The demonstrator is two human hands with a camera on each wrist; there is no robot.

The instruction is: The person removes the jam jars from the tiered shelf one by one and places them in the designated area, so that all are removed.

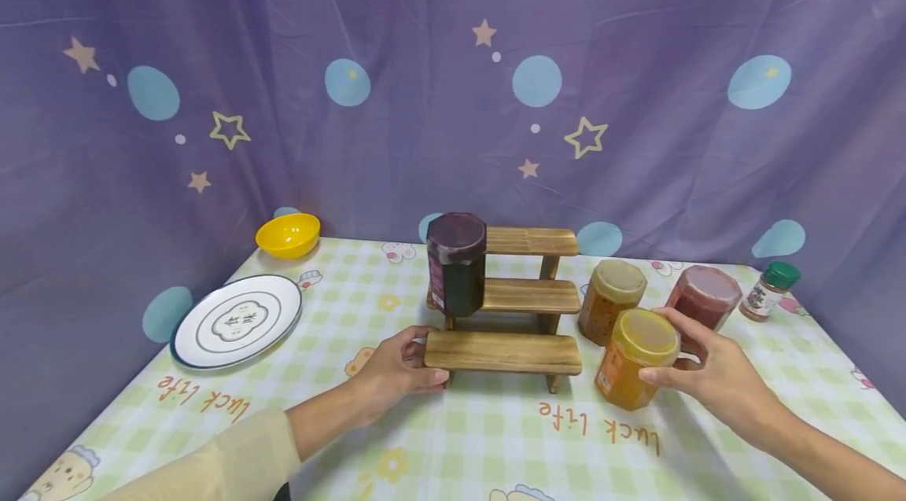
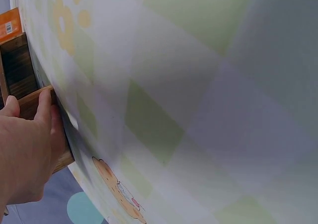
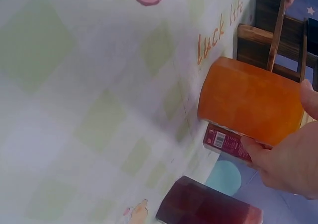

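My left hand point(image 1: 396, 367) holds the left end of the lowest step on a three-tier wooden rack point(image 1: 506, 353); in the left wrist view its fingers lie against the wood. A dark purple jar point(image 1: 456, 273) stands upright at the left of the rack's middle step. To the right of the rack, my right hand point(image 1: 729, 375) grips an orange jar point(image 1: 630, 363) with a yellow lid, thumb and fingers on opposite sides near the lid. Whether that jar touches the cloth I cannot tell. The right wrist view shows the jar's orange side point(image 3: 253, 97) close up.
A brown speckled jar point(image 1: 612, 300), a red jar point(image 1: 703, 296) and a green-capped spice bottle point(image 1: 770, 291) stand at the back right. On the left lie a white plate point(image 1: 205, 336) and a yellow bowl point(image 1: 289, 236). A checked cloth point(image 1: 453, 446) covers the table; a purple curtain hangs behind.
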